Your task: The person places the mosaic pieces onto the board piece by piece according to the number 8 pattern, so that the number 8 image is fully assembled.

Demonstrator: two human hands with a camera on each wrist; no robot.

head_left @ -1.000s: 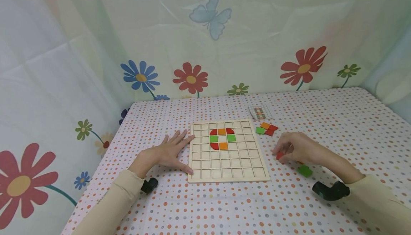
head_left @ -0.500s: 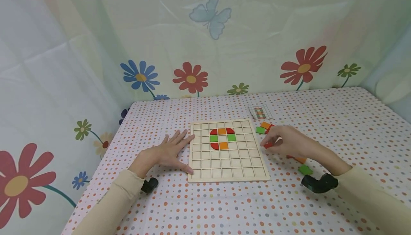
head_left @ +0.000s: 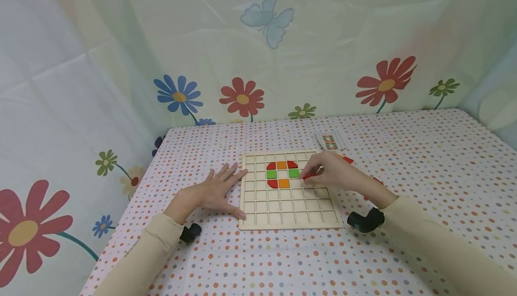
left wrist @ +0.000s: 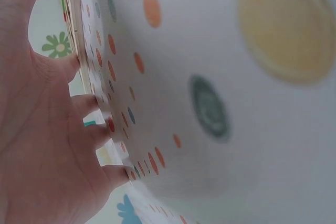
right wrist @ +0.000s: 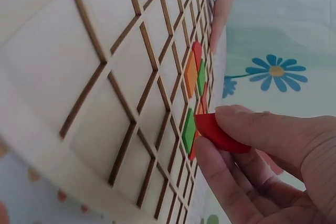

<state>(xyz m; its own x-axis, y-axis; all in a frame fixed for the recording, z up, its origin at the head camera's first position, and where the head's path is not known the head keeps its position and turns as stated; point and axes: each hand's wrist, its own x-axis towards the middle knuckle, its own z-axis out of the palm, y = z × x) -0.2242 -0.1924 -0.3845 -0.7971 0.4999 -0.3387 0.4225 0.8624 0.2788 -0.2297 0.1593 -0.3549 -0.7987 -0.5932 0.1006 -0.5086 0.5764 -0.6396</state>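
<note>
My right hand (head_left: pixel 333 170) pinches a red quarter-round tile (right wrist: pixel 220 134) between thumb and fingers, over the right part of the wooden grid board (head_left: pixel 278 217). On the board, red rounded tiles, orange square tiles (head_left: pixel 284 183) and green square tiles (head_left: pixel 272 174) form a ring around one bare cell. The held tile is just right of the right-hand green tile (head_left: pixel 294 173) in the head view. My left hand (head_left: pixel 216 195) lies with fingers spread at the board's left edge, thumb and index fingertip touching the rim.
A small pattern card (head_left: pixel 330 141) lies behind the board's far right corner. Loose tiles lie right of the board, mostly hidden by the right hand and forearm; a red tile (head_left: pixel 348 159) shows past the hand. A dotted cloth (head_left: pixel 226 260) covers the table.
My right hand has carried the red tile leftward from the table on the right to over the board. The left hand keeps its place at the board's edge.
</note>
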